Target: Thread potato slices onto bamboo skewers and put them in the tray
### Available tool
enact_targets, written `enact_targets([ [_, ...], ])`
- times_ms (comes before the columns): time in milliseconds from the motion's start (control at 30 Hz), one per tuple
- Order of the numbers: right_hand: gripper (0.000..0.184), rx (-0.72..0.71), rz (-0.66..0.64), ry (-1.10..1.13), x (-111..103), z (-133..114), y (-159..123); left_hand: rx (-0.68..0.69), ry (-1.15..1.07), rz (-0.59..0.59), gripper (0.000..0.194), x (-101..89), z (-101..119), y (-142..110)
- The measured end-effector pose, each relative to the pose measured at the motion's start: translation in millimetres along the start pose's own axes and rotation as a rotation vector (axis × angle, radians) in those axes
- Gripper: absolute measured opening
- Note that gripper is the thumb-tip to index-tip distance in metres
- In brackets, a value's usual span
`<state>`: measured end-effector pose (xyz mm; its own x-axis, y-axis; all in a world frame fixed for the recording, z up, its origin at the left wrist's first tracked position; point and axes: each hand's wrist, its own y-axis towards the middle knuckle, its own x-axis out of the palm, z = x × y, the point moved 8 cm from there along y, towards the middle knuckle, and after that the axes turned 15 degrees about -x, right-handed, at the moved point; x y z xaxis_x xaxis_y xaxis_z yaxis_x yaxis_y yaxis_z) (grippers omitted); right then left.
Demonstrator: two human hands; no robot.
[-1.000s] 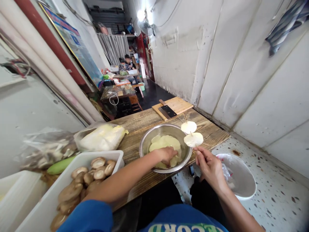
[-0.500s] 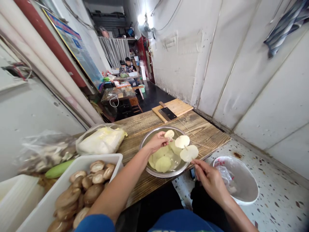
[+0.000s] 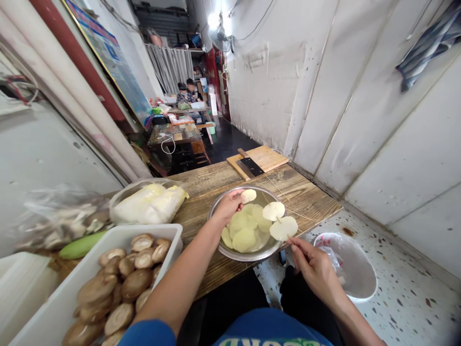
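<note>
Between the thumb and fingers of my left hand (image 3: 230, 205) is a pale potato slice (image 3: 248, 195), held above the far side of a metal bowl (image 3: 236, 255). My right hand (image 3: 312, 262) is closed on the lower end of a thin wooden skewer (image 3: 290, 238). Two round potato slices, a nearer one (image 3: 284, 228) and a farther one (image 3: 273, 211), are threaded on it. They hang over the bowl's right rim. More potato slices (image 3: 244, 239) lie in the bowl, seemingly in water.
A cleaver (image 3: 251, 166) lies on a cutting board (image 3: 268, 157) at the table's far end, with loose skewers (image 3: 279, 189) nearby. At left are a white bin of mushrooms (image 3: 176, 234), bagged cabbage (image 3: 149, 204) and a green vegetable (image 3: 82, 245). A lined bucket (image 3: 360, 269) stands at right.
My left hand with its potato slice has shifted slightly up and left, away from the skewered slices. The right hand keeps its hold on the skewer. The view has shifted slightly.
</note>
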<state>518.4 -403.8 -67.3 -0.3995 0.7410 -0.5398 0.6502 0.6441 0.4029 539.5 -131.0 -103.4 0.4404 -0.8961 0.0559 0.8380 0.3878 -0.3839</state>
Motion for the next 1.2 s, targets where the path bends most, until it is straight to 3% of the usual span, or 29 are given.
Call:
enact_targets([
  [67,0.034,0.014,0.023,0.017,-4.3,1.1,0.0,-0.001,0.112,-0.008,0.039,3.4,-2.8,-0.4],
  [200,0.034,0.022,0.041,0.019,-10.2,0.4,0.7,-0.063,0.251,-0.224,0.05,25.3,-14.9,-3.5],
  [267,0.034,0.019,0.051,0.013,-12.3,0.1,0.4,-0.047,0.378,-0.198,0.051,26.6,-16.2,-4.3],
  [333,0.034,0.016,0.053,0.021,-12.8,1.0,-0.5,0.025,0.642,-0.161,0.04,29.9,-14.4,-7.4],
  [400,0.033,0.014,0.044,0.023,-12.2,3.2,-1.9,0.075,0.994,-0.231,0.032,41.7,-20.2,-14.8],
  [500,0.032,0.017,0.033,0.025,-11.3,7.7,-3.6,0.059,1.415,-0.347,0.044,53.4,-37.4,-28.1],
  [567,0.032,0.02,0.034,0.03,-11.2,10.3,-4.2,0.051,1.524,-0.34,0.058,55.3,-40.8,-33.5],
  [667,0.033,0.028,0.036,0.027,-11.3,13.2,-4.7,-0.016,1.568,-0.32,0.078,52.1,-43.9,-36.5],
  [733,0.033,0.032,0.037,0.024,-11.2,13.9,-4.8,-0.083,1.593,-0.306,0.081,46.6,-46.1,-36.1],
  [867,0.033,0.03,0.041,0.031,-10.9,13.6,-5.2,-0.054,1.527,-0.217,0.06,39.7,-37.4,-31.0],
  [1000,0.033,0.027,0.046,0.033,-11.5,12.7,-5.8,0.047,1.279,-0.068,0.042,26.2,-18.1,-21.1],
  [1100,0.034,0.03,0.036,0.033,-11.1,12.0,-6.1,0.001,1.08,-0.09,0.022,14.4,-16.7,-15.2],
  [1200,0.034,0.024,0.016,0.04,-9.3,10.3,-5.5,-0.045,1.027,-0.15,0.021,14.7,-23.1,-16.2],
])
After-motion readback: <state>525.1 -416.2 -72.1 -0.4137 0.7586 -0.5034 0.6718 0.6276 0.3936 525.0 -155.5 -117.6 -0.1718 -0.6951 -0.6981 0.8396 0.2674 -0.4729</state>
